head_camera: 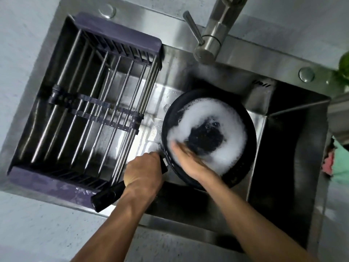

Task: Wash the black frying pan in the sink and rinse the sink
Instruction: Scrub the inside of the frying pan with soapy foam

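At the right edge, a green thing (344,69) and cloths (338,161) are cut off; the right hand (188,159), blurred, perhaps hides a sponge.

I am seeing the drying rack (90,103) covering the left half of the sink (294,140), blocking it from above. The pan (245,163) is filling the middle. The faucet (217,29) is overhanging the far edge. Open basin is lying right of the pan.

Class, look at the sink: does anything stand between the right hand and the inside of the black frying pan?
Nothing solid. The right hand already lies inside the frying pan, with only white foam over the pan's surface. The left hand grips the handle.
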`<state>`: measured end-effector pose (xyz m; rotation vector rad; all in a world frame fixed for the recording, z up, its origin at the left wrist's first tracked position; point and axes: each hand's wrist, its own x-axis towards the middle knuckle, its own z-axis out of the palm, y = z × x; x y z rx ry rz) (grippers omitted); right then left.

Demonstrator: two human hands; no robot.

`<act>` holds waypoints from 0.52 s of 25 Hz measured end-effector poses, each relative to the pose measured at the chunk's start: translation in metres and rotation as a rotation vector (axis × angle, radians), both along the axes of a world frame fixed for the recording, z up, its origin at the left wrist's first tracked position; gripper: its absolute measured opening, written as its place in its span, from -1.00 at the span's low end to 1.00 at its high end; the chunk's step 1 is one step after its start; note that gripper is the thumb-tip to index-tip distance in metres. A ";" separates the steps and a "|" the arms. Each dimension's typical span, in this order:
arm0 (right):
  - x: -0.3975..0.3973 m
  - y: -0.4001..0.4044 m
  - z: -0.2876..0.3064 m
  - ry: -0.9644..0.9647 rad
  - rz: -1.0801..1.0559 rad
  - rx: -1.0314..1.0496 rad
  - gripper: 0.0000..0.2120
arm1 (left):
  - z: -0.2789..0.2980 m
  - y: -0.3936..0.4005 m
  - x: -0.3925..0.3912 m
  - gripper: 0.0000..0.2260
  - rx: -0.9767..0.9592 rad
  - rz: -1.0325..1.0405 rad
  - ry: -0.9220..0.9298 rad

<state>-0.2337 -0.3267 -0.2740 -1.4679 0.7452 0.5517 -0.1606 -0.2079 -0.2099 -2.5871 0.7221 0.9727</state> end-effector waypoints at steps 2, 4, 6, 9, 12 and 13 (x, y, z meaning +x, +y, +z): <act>0.073 -0.007 0.008 -0.141 -0.463 0.158 -0.17 | 0.000 0.000 0.000 -0.77 -0.012 -0.013 -0.012; 0.101 -0.015 0.011 -0.160 -0.719 0.116 -0.32 | -0.001 0.000 0.000 -0.77 -0.008 -0.012 -0.013; 0.085 -0.004 0.000 -0.174 -0.651 0.127 -0.37 | 0.000 0.001 0.000 -0.76 0.002 -0.023 -0.013; 0.080 0.000 -0.012 -0.209 -0.597 0.133 -0.36 | -0.001 0.001 0.000 -0.77 0.009 -0.037 -0.016; 0.053 0.008 0.000 -0.155 -0.462 0.123 -0.29 | 0.000 -0.001 0.001 -0.78 -0.009 -0.018 0.006; 0.030 0.018 0.006 -0.068 -0.367 0.146 -0.22 | 0.001 -0.002 0.001 -0.78 -0.018 -0.011 0.016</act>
